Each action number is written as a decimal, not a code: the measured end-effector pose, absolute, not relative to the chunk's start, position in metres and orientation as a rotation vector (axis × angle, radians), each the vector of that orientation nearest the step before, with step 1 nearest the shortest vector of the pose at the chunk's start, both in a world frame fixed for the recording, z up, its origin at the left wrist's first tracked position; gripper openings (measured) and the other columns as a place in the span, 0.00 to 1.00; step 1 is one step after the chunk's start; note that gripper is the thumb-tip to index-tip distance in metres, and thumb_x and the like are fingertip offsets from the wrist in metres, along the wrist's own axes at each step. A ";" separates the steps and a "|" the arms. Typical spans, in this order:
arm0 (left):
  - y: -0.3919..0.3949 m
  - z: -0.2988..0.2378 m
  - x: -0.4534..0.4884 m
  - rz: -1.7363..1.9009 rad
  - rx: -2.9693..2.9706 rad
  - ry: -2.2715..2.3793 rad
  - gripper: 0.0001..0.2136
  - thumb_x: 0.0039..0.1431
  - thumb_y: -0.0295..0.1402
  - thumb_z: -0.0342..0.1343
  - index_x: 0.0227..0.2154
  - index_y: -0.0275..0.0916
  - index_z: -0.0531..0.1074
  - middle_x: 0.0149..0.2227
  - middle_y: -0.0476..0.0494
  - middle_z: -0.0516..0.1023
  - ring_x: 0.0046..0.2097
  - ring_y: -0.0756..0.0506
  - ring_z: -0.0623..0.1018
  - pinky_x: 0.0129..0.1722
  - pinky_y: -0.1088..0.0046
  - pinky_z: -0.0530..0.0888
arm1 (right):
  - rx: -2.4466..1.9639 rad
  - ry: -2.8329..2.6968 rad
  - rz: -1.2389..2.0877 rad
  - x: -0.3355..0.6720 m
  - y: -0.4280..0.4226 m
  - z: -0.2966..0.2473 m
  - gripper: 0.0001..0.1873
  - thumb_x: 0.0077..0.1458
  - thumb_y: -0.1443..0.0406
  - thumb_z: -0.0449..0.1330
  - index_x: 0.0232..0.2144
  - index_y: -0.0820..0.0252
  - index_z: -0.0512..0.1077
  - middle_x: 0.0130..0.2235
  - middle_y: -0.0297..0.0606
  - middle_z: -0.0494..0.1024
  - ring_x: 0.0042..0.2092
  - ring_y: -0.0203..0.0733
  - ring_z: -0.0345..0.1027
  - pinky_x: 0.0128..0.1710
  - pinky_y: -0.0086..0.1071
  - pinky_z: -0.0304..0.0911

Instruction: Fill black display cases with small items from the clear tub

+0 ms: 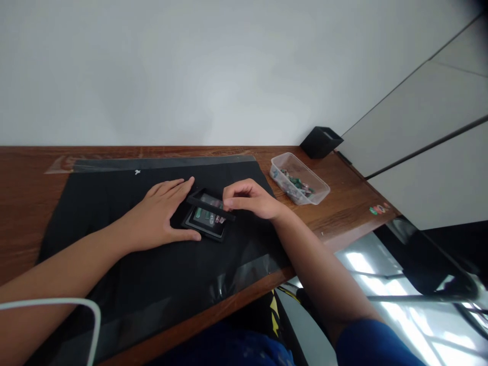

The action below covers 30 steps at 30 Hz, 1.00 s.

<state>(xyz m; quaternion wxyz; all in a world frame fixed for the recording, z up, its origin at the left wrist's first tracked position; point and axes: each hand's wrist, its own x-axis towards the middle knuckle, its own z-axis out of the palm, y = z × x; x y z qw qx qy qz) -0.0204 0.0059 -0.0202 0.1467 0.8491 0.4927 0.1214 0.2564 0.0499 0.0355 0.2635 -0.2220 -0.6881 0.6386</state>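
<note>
A white cable (86, 301) curves across the lower left, over the left forearm, and a blue sleeve (375, 343) covers the right upper arm at the bottom edge. Beyond them, a black mat (160, 292) lies on a brown wooden table (23, 203), with clear film along the mat's near side. On the mat, between the two hands, sits a shallow black case (219, 237); small green and pinkish pieces (208, 215) show in it. The left hand (162, 213) lies palm down at its left, fingers stretched out close together, thumb spread away and reaching to the case's near side. The right hand (255, 199) pinches the right part of a black-framed lid (211, 207) between thumb and curled forefinger, the lid tilted up over the case. Farther off, a small white scrap (138, 172) rests near the mat's far edge. To the right, a clear plastic tub (320, 190) holds more green and pinkish bits, and behind it a black holder (318, 144) stands near the pale wall (171, 71).
</note>
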 end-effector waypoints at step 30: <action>0.000 -0.010 -0.023 0.420 2.424 1.249 0.54 0.53 0.71 0.56 0.75 0.44 0.54 0.75 0.36 0.60 0.76 0.27 0.55 0.73 0.45 0.55 | -0.759 -1.957 1.661 0.248 0.035 0.029 0.23 0.47 0.54 0.77 0.35 0.65 0.76 0.20 0.22 0.66 0.22 0.27 0.54 0.22 0.24 0.49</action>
